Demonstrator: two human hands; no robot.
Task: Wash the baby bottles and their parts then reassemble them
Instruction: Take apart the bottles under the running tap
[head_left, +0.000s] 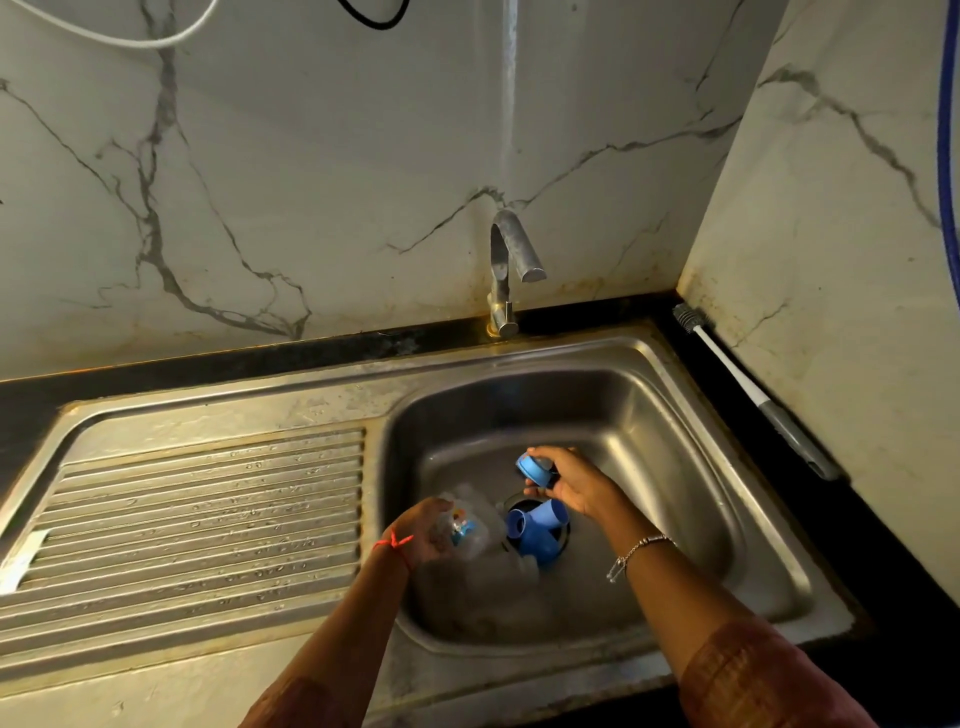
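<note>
Steel fills most of the view: a ribbed draining board (208, 519) takes up the left half, wet in spots, with a small pale scrap (23, 558) lying at its 9 o'clock edge. To its right the sink (675, 415) drops into a rounded basin set into a dark bench (260, 358).

Reaching into the basin at about 7 o'clock, the left hand (421, 535), a red thread (395, 541) tied at its wrist, is curled around a clear baby bottle (470, 522) that lies on its side near the drain; a small coloured print shows through the plastic. Whether the fingers grip it tightly or only cradle it cannot be told.

Just right of the bottle, over the drain at the basin's centre, lie blue bottle caps (537, 530), tipped against one another; how many there are is unclear.

Above them, at about 12 o'clock from the drain, the right hand (569, 483) pinches a round blue collar ring (532, 466) between fingers and thumb, lifted off the basin floor. A silver bracelet (641, 551) hangs at that wrist, and a brownish sleeve (753, 675) covers the forearm.

Behind the sink at 12 o'clock stands a steel tap (506, 270) against a marble-patterned wall; no water shows at its spout.

Far right, at 3 o'clock, a bottle brush (748, 384) with a white and grey handle lies on the bench along the side wall.
</note>
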